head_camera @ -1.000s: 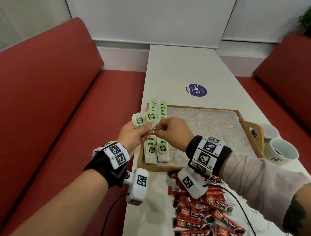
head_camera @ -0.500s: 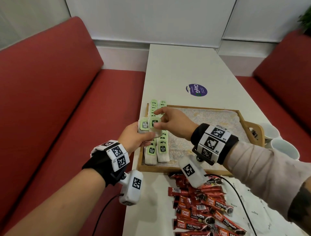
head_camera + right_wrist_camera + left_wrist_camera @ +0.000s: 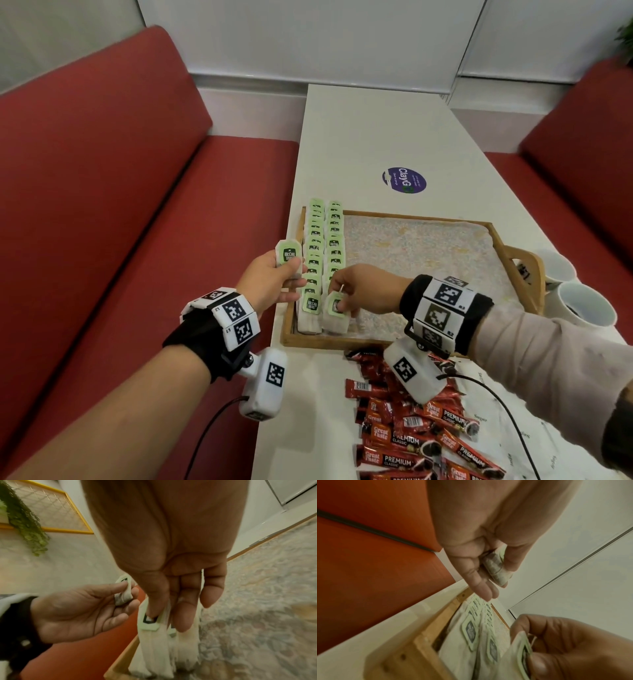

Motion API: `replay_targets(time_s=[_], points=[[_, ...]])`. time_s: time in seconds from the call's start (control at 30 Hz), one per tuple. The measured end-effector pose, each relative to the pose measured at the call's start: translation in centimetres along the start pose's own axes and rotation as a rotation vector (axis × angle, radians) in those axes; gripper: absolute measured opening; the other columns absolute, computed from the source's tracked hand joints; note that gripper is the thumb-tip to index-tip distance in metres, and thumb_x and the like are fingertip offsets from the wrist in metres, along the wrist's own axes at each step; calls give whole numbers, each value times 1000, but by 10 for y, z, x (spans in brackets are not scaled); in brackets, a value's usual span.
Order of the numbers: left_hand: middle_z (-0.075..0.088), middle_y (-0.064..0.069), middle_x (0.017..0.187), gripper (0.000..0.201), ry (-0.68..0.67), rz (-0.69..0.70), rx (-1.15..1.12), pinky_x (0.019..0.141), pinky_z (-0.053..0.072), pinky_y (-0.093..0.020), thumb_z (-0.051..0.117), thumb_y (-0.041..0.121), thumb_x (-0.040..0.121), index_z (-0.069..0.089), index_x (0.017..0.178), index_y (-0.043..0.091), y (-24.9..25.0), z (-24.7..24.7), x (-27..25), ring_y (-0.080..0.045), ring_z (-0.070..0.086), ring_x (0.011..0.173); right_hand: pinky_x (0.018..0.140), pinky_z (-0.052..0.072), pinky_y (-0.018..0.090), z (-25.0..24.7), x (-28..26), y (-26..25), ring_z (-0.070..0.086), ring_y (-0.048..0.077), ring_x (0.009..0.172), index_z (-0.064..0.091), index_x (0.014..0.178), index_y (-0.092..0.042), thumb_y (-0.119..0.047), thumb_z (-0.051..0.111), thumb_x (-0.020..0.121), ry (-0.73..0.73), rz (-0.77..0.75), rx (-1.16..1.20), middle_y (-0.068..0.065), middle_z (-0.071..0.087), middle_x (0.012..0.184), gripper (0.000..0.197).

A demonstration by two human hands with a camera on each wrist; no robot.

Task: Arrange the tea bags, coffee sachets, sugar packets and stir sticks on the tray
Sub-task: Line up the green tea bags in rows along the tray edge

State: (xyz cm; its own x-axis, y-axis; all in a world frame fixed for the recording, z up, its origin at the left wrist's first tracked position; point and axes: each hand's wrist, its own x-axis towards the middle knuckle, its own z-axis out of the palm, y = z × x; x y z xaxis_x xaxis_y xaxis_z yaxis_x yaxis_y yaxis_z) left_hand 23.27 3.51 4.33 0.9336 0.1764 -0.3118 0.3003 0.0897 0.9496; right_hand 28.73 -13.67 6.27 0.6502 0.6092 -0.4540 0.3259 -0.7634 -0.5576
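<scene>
Tea bags are being laid out: the right hand (image 3: 359, 291) is pinching a tea bag (image 3: 336, 313) onto the near end of the right row in the tray (image 3: 376, 339), at its left side. The left hand (image 3: 270, 284) is gripping a spare bag (image 3: 289, 257) just left of the tray, probably next; coffee sachets (image 3: 411, 438) are lying loose on the near table, waiting

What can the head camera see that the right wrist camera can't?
Only the head view shows the red coffee sachets piled on the table, the white cups beside the tray, the purple sticker and the two long rows of tea bags.

Only the right wrist view shows a hanging plant and a yellow frame on the wall.

Both show the wooden tray, the left hand holding a tea bag, and the right hand pinching another tea bag at the near end of a row.
</scene>
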Motion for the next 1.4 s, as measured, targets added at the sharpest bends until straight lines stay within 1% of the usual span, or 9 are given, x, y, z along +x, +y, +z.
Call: replay_targets(time_s=[0.13,0.27,0.43,0.57,0.77,0.9,1.1,1.27,1.4], points=[[64,-2,96,11,1,-4,28,59,55,-21,50,21,98,58,99,14,-3,1,0,-10,63,79,64,47,22,3,7,-1,58,14,63,56,96,-17,-7,61,90,-43,20,-90,-5,56,74,13],[64,-2,95,10,-6,-3,35,61,54,-23,50,22,98,59,94,17,-4,0,0,-10,64,78,57,41,21,4,10,-6,52,17,78,58,115,-10,-9,61,90,-35,44,-233,-4,51,87,25],[65,-1,95,10,-11,-4,30,56,53,-20,50,22,98,58,95,18,-4,-2,-1,-10,64,79,76,39,27,8,11,-7,55,24,101,56,122,-11,-20,67,86,5,64,-338,6,60,115,38],[65,-1,93,9,-12,-8,22,55,53,-19,50,21,98,58,93,19,-4,-2,-1,-11,64,79,72,37,27,9,11,-5,49,18,89,55,115,-11,-20,73,81,51,70,-264,0,52,98,40],[65,0,92,9,-8,-4,36,54,52,-19,51,22,97,58,93,19,-4,-1,-1,-10,64,78,62,43,25,8,11,-3,52,18,79,55,97,-13,-9,68,84,137,65,-135,-3,52,85,18],[65,0,94,9,-6,-4,38,56,53,-19,51,23,97,58,94,19,-4,-1,-1,-10,64,78,71,48,32,11,11,-4,55,20,78,54,92,-12,-7,69,82,145,54,-110,1,56,86,19],[65,-2,94,9,0,-4,43,56,52,-20,51,22,97,59,96,18,-5,-2,-2,-10,64,78,66,38,28,8,10,-5,49,18,81,52,91,-16,-18,79,73,194,21,-214,-3,50,88,33],[65,-3,94,8,12,0,48,58,51,-23,52,23,97,58,92,20,-5,-1,-1,-11,63,79,61,42,20,14,5,-6,51,10,68,61,77,-20,-8,77,72,11,-53,-231,-10,54,69,21],[62,-2,92,10,3,-35,45,62,51,-25,46,20,99,56,97,19,-3,1,-2,-11,62,80,61,41,19,22,5,-2,53,11,71,66,85,-13,-5,75,72,-36,-51,-294,-12,53,68,18]])
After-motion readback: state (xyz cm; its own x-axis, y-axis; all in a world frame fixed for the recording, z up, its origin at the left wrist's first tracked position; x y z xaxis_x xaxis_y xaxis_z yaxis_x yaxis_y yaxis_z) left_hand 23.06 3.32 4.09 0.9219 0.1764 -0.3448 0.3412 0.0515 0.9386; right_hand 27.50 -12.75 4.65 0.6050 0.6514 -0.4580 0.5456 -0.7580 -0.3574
